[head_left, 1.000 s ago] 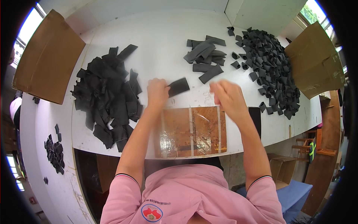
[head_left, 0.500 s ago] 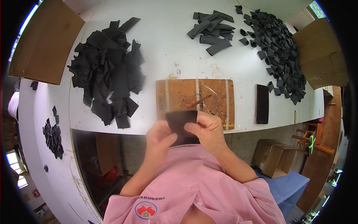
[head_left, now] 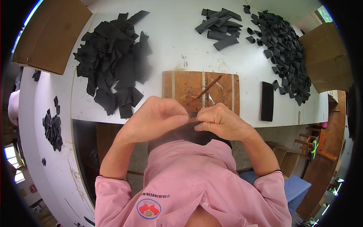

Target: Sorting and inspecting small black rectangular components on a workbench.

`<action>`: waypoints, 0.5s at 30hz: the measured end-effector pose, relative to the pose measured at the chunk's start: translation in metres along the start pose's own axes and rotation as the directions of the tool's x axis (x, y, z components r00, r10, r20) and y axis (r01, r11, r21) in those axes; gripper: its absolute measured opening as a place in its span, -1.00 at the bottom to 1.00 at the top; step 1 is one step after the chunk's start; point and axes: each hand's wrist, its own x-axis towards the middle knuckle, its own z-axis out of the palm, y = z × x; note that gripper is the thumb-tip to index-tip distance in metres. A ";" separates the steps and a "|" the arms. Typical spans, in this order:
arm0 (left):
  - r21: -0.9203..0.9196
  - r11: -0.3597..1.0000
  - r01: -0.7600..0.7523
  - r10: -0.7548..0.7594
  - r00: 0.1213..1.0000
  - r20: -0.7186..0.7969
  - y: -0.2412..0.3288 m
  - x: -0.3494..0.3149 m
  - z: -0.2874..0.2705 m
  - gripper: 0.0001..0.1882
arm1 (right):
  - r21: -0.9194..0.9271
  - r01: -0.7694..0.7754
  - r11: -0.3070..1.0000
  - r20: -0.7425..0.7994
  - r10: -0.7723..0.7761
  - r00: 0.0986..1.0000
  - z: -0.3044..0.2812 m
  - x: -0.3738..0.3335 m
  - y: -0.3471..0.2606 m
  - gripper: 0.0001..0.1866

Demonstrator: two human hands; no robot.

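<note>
My left hand (head_left: pixel 160 119) and my right hand (head_left: pixel 223 122) are close together over the near edge of the board, fingers closed. Between them they grip a black fabric piece (head_left: pixel 193 135), which hangs toward my lap; its outline merges with the dark clothing below. Just beyond my fingers lies a worn wooden board (head_left: pixel 170 85) with pale strips across it. A thin brown stick (head_left: pixel 208 87) slants over the board; whether it touches the surface I cannot tell.
A heap of flat black pieces (head_left: pixel 113 64) lies left on the white table (head_left: pixel 170 45). Longer black pieces (head_left: pixel 221 28) lie at the back, beside a heap of small folded black tubes (head_left: pixel 283 53). A phone (head_left: pixel 267 101) lies right. Cardboard boxes (head_left: pixel 49 34) flank the table.
Both hands have turned and come closer together, covering the fabric's upper part. The brown stick now slants more steeply, its upper end farther from me.
</note>
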 end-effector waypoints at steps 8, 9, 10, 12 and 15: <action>0.409 0.907 -0.103 0.111 0.994 0.005 0.008 -0.003 0.000 -0.92 | -0.074 0.014 0.997 0.114 -0.006 0.993 -0.001 0.005 0.002 -0.81; 0.413 0.904 -0.113 0.119 0.993 0.010 0.010 -0.002 0.000 -0.92 | -0.082 0.016 0.997 0.106 -0.007 0.994 0.000 0.006 0.003 -0.81; 0.489 0.860 -0.142 0.144 0.989 0.034 0.011 -0.003 0.002 -0.91 | -0.127 0.072 0.989 0.099 -0.060 0.993 0.003 0.006 0.005 -0.80; 0.537 0.814 -0.224 0.236 0.971 0.046 0.006 -0.003 0.008 -0.94 | -0.351 0.136 0.926 0.039 -0.130 0.991 0.010 0.002 0.009 -0.80; 0.466 0.873 -0.143 0.277 0.932 -0.234 -0.014 -0.008 0.019 -0.95 | -0.679 -0.078 0.730 -0.547 -0.434 0.716 0.033 0.005 -0.010 -0.72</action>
